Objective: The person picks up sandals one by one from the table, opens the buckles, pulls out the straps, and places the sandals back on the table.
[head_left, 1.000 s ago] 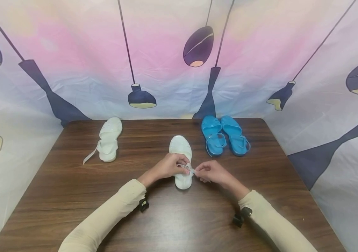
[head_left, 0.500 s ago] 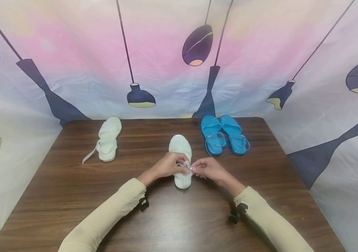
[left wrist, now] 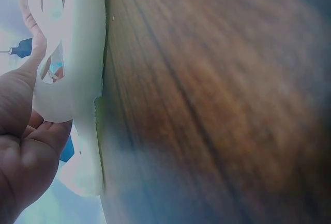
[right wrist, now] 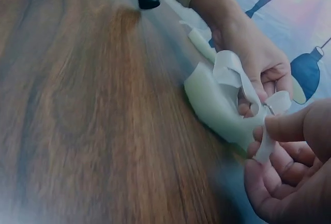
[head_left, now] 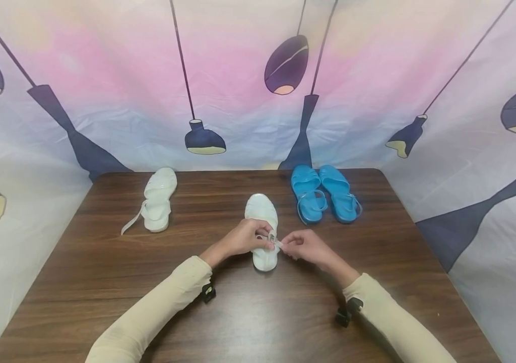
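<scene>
A white sandal [head_left: 260,205] rests on the wooden table in front of me, toe pointing away. My left hand [head_left: 245,238] reaches over its left side and pinches the ankle strap by the small metal buckle [head_left: 272,237]. On the other side, my right hand [head_left: 305,246] pinches the strap's free end [right wrist: 265,149] between thumb and fingers, just right of the buckle. In the right wrist view the strap end runs from the buckle down into those fingers. The left wrist view shows the sandal's heel [left wrist: 85,43] side-on; the buckle is hidden there.
Another white sandal [head_left: 157,201] lies at the back left of the table [head_left: 203,312], its strap hanging loose to the left. Two blue sandals [head_left: 307,194] stand side by side at the back right. Behind the table hangs a cloth [head_left: 240,75] printed with lamps.
My right hand moved left to the buckle half a second ago and is now slightly back to the right, strap end still pinched. My left hand and the sandal have stayed nearly in place.
</scene>
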{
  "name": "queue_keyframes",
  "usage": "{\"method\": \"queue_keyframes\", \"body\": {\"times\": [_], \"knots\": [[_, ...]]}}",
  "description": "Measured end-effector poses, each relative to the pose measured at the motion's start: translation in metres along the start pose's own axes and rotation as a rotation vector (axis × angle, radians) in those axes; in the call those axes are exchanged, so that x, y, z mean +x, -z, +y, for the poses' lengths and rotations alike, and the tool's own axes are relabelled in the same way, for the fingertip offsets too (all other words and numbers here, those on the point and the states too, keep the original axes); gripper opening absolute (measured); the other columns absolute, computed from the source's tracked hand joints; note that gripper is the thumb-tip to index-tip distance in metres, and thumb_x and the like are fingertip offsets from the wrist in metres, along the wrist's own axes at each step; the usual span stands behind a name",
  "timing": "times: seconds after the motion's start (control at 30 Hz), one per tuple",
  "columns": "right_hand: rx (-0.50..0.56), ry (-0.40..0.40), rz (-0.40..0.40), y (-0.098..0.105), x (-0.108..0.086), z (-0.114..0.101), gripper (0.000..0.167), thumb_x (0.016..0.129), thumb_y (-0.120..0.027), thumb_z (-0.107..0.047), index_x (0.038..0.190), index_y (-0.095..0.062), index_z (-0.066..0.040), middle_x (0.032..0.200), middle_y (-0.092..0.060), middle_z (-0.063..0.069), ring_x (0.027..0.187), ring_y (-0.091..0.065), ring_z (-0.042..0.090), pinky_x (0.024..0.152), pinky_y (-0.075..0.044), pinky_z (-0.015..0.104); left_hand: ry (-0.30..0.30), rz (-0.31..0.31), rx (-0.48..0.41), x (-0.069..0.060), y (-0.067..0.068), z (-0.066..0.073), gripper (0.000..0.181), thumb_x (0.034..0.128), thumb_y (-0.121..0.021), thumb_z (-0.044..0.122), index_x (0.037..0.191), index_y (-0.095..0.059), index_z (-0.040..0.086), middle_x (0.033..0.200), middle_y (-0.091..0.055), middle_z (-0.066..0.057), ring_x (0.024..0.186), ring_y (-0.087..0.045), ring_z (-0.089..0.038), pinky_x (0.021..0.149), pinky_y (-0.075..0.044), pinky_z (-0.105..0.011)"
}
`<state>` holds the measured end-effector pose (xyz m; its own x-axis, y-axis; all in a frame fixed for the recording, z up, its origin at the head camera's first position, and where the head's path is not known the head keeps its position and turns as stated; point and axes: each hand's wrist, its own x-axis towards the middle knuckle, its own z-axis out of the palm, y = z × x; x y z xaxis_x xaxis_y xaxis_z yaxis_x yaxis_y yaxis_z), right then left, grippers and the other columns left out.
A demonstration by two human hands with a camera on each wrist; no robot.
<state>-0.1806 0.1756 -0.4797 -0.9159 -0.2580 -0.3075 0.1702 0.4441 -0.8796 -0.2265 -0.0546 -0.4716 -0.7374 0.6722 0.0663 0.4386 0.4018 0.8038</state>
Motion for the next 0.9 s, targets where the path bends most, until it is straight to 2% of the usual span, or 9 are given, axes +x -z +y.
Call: {"method": "queue_keyframes", "body": {"times": [0.3,0.53,0.63,0.9], "knots": [[0.038,0.066,0.008,-0.003,0.006,-0.01,0.018,0.095,-0.073,-0.012,0.107,-0.072,0.001,0.087,-0.071,0.009,0.073,-0.063,0.019,0.066,-0.054,0.03,-0.013,0.005,0.031,0.001,0.0,-0.002,0.025,0.0828,-0.087,0.019,0.101,-0.072,0.009,0.094,-0.078,-0.001,0.088,-0.071,-0.008,0.078,-0.056,-0.024],[0.121,-0.038,-0.037,-0.001,-0.002,-0.006,0.023,0.097,-0.069,-0.016,0.11,-0.071,0.003,0.089,-0.07,0.011,0.08,-0.066,0.019,0.077,-0.061,0.033,-0.001,0.002,0.02,-0.001,-0.002,0.0,0.027,0.083,-0.086,0.017,0.104,-0.073,0.007,0.099,-0.078,-0.004,0.093,-0.072,-0.011,0.081,-0.056,-0.025],[0.102,-0.042,-0.039,0.0,-0.004,-0.002,0.024,0.097,-0.07,-0.017,0.109,-0.072,0.003,0.09,-0.07,0.01,0.082,-0.065,0.019,0.079,-0.061,0.034,0.0,0.008,0.028,-0.001,-0.002,0.001,0.027,0.083,-0.086,0.016,0.104,-0.073,0.006,0.098,-0.078,-0.004,0.093,-0.073,-0.011,0.081,-0.056,-0.025],[0.068,0.024,0.005,-0.005,0.002,-0.004,0.02,0.094,-0.074,-0.016,0.105,-0.074,0.001,0.092,-0.075,0.01,0.081,-0.067,0.019,0.076,-0.059,0.033,-0.007,0.007,0.059,0.0,0.001,0.0,0.024,0.0827,-0.087,0.019,0.096,-0.07,0.009,0.093,-0.075,0.0,0.092,-0.07,-0.01,0.081,-0.056,-0.026]]}}
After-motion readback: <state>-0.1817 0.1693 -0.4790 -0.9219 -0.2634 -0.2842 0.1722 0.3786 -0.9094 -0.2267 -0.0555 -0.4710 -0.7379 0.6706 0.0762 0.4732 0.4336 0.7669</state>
